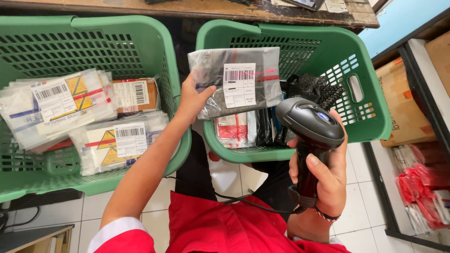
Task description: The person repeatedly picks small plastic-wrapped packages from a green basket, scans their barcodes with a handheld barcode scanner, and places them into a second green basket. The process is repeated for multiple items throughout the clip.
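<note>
My left hand grips the left edge of a grey plastic parcel with a white barcode label, holding it up over the right green basket. My right hand is closed on the handle of a black barcode scanner, whose head sits just below and right of the parcel. A black cable runs from the scanner's base across my lap. Inside the right basket lie a red-and-white packet and black wrapped parcels.
The left green basket holds several clear and brown labelled parcels. A worn wooden table runs along the top. Cardboard boxes and red packets sit on a shelf at right. White tiled floor lies below.
</note>
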